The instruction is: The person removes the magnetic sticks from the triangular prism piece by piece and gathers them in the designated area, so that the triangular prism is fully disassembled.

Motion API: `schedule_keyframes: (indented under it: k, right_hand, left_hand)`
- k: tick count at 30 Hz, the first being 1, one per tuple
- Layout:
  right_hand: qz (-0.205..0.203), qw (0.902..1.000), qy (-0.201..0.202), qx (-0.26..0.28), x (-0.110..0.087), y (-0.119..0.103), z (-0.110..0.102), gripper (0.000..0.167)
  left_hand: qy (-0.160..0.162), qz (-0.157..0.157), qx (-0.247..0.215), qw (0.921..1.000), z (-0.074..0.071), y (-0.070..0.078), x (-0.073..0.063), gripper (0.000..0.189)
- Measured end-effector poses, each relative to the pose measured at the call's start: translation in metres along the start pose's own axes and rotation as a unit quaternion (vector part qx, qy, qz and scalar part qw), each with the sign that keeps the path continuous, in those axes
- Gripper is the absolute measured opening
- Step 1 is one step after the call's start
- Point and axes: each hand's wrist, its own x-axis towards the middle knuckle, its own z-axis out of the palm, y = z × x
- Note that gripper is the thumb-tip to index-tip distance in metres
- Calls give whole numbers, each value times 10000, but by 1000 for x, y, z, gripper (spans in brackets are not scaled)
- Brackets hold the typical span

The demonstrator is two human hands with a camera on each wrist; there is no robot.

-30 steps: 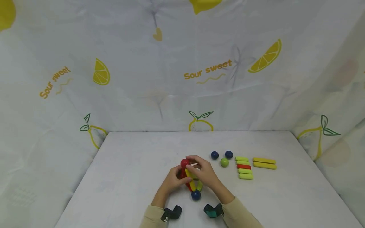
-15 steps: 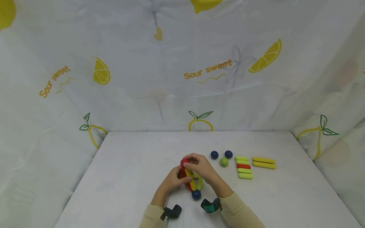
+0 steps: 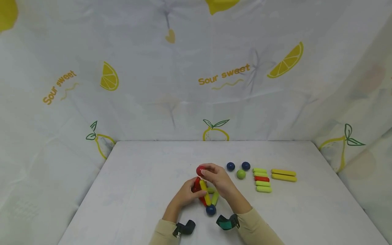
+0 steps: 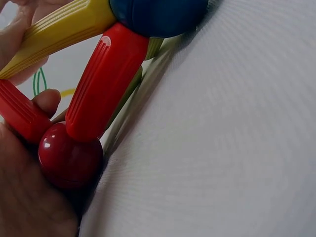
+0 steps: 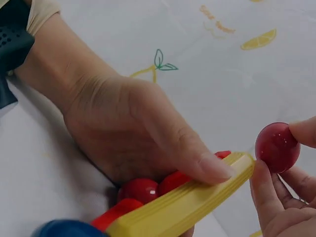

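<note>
My left hand (image 3: 184, 195) grips the upper part of a small frame of ridged plastic rods and balls. Its thumb lies on a yellow rod (image 5: 192, 200), beside a red rod (image 4: 19, 111). Those two rods lean up from the base. A blue ball (image 3: 211, 210) joins the yellow rod to a lower red rod (image 4: 106, 81) at the near corner. Another red ball (image 4: 70, 155) sits by my left palm, and green rods (image 3: 215, 198) close the base. My right hand (image 3: 218, 178) pinches a loose red ball (image 5: 277, 147) just above the tips of the leaning rods.
On the white table (image 3: 137, 177), two blue balls (image 3: 246, 166) and a green ball (image 3: 241, 174) lie right of the hands. Farther right are a column of short green rods (image 3: 263, 189) with one red rod (image 3: 261, 179), and two longer yellow rods (image 3: 283, 178).
The red ball in my right hand has come up off the top of the leaning rods, a little away and to the right. My left hand keeps its grip on the frame.
</note>
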Motion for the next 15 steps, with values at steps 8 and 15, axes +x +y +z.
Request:
schedule_keyframes:
  k: [8,15]
  right_hand:
    - [-518,9906,857,-931,-7,15,-13,41]
    - [-725,9777,1239,-1530,-6,37,-31,42]
  left_hand:
    - [-43,305,-150,9994,0,-9,2,32]
    - [-326,333,-278,9985,-5,12,-3,36]
